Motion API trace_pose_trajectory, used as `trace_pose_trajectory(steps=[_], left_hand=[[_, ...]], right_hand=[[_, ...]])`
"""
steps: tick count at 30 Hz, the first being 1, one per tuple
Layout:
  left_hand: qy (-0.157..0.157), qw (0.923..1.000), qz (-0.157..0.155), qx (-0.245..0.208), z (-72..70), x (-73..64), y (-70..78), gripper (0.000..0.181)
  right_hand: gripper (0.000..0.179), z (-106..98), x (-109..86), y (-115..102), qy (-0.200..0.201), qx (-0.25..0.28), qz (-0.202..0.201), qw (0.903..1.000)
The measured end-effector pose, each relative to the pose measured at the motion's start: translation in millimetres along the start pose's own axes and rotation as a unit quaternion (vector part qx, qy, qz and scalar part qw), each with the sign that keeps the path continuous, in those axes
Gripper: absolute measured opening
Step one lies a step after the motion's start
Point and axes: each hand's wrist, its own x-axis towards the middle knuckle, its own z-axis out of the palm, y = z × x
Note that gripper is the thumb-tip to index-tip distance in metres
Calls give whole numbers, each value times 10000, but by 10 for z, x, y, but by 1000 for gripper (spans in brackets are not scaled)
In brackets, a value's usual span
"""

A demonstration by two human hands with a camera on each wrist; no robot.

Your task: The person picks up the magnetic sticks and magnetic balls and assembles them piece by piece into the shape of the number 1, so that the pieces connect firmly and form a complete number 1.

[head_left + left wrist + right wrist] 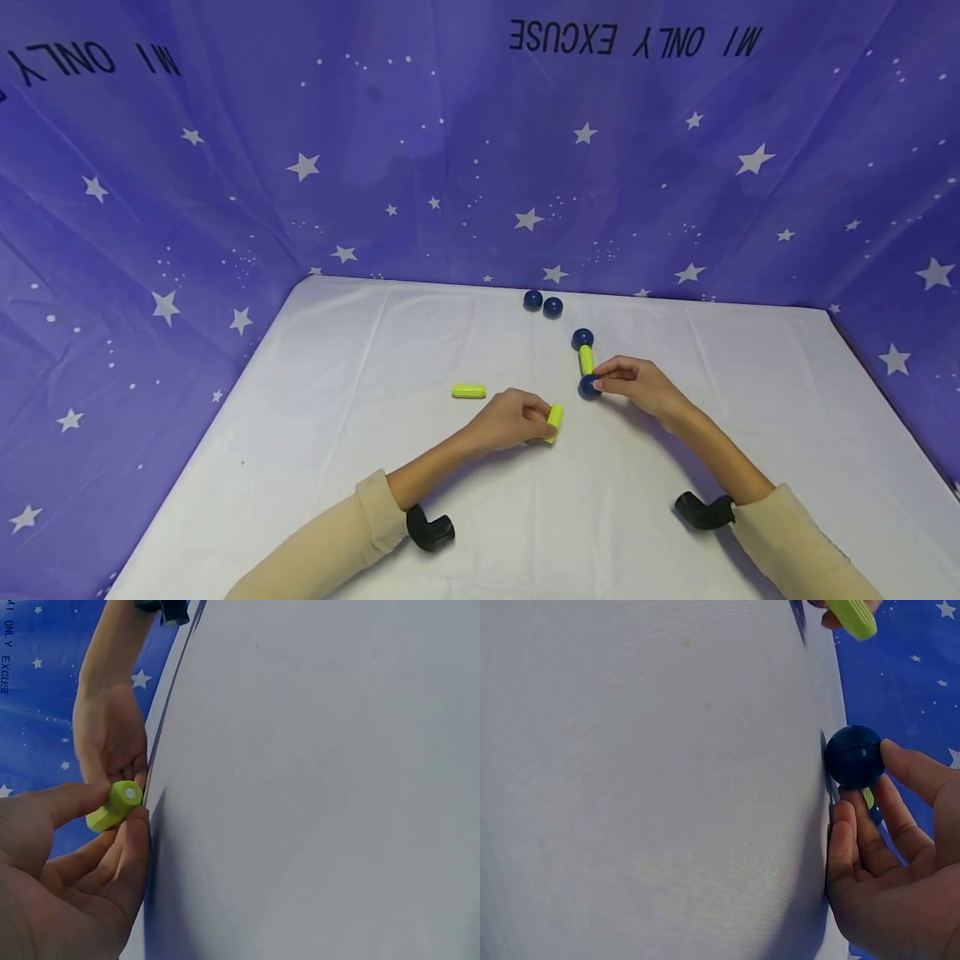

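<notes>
Well, yellow rod [556, 416] in left grip [512, 420].

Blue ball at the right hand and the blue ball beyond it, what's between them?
One yellow stick lies between the near ball and far ball; the head view shows it.

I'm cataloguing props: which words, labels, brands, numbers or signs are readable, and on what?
"MI ONLY EXCUSE": on the purple curtain, upside down, head view.
"MI ONLY": its left side, continuation cut off.
"MI ONLY EXCUSE": purple curtain, sideways, left wrist view.
No text can be read on the yellow sticks or blue balls.
</notes>
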Motion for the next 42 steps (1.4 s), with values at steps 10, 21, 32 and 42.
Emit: trace_pose_trajectory(steps=[10,21,32,42], left_hand=[[229,9935,-414,-1036,274,156,67,26],[383,9930,-322,-1071,436,277,190,19],[505,9899,-406,-1259,531,373,194,16],[472,9880,-445,-1404,546,415,195,14]], right_hand=[[40,-5,0,-8,-22,27,-2,10000],[39,-18,-6,-8,-95,26,-85,9999],[40,-10,-3,-11,-85,68,-42,9999],[39,-16,4,0,-79,114,-20,9999]])
